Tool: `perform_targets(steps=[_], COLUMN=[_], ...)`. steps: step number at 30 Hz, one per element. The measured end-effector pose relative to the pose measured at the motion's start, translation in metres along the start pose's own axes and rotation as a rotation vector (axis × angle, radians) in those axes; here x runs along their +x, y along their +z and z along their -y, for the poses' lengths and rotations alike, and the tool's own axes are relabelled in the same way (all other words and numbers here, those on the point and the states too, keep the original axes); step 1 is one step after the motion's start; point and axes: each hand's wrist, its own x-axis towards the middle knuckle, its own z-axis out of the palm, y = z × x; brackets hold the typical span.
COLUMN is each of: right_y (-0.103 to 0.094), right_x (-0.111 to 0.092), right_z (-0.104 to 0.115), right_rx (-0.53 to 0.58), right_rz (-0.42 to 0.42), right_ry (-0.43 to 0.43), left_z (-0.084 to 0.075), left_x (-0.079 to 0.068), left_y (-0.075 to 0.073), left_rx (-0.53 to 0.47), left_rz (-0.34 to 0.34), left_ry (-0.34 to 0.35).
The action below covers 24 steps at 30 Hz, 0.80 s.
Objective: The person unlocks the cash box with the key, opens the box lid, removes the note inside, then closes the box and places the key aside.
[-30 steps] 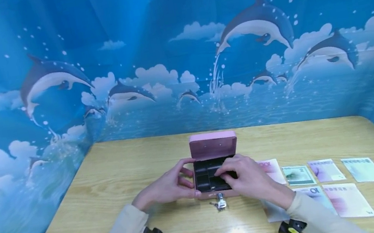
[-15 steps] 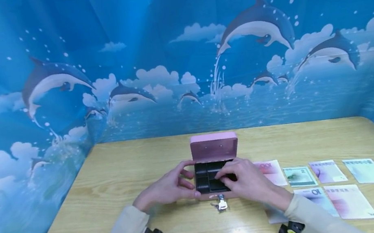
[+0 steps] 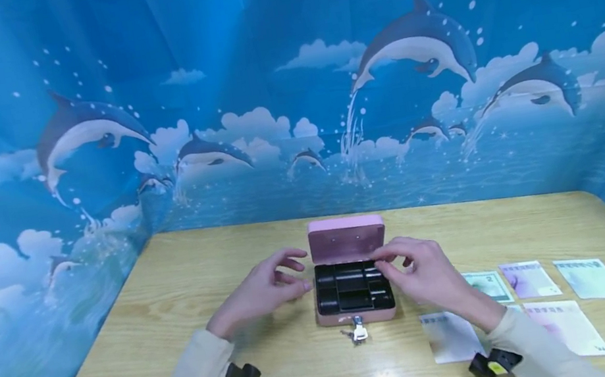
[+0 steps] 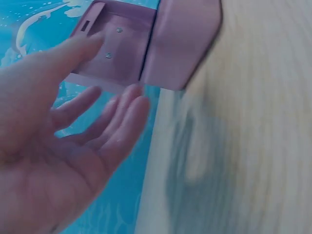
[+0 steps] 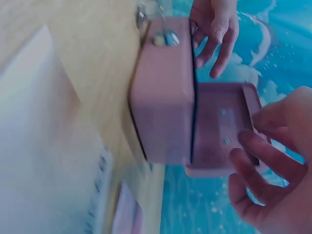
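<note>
A pink cash box point(image 3: 358, 318) stands on the table with its lid point(image 3: 347, 239) raised. Inside lies a black compartment tray point(image 3: 353, 285). A key set point(image 3: 358, 331) hangs at the front lock. To the left of the box is my left hand point(image 3: 263, 294), fingers spread and loosely bent, apart from the box; the left wrist view shows the same hand point(image 4: 87, 136) holding nothing. My right hand point(image 3: 426, 271) hovers over the tray's right rear edge. In the right wrist view its fingers point(image 5: 273, 161) are loosely bent with nothing between them.
Several banknotes lie on the right of the wooden table point(image 3: 200, 259), among them a green note point(image 3: 488, 285), a purple one point(image 3: 530, 279) and a pink one point(image 3: 566, 328). My right forearm and hand cover some. A dolphin-print curtain point(image 3: 285, 84) hangs behind.
My right hand has come out of the tray's middle and moved to its right rear edge, uncovering the right compartments. My left hand has drawn off the box's left side.
</note>
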Motion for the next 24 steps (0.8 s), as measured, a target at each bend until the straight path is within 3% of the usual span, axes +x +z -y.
perform_targets(steps=[6, 10, 17, 24], right_y=[-0.015, -0.018, -0.012, -0.01], right_x=[0.011, 0.022, 0.032, 0.031], right_z=[-0.006, -0.01, -0.015, -0.016], right_rx=[0.06, 0.072, 0.116, 0.228], right_rz=[-0.166, -0.147, -0.022, 0.025], right_ry=[0.136, 0.239, 0.35, 0.418], left_z=[-0.013, -0.023, -0.028, -0.025], left_x=[0.01, 0.018, 0.03, 0.031], left_y=[0.0, 0.004, 0.012, 0.015], left_rx=[-0.061, -0.085, -0.105, -0.165], left_rz=[-0.189, -0.265, -0.278, -0.277], left_ry=[0.035, 0.048, 0.056, 0.043])
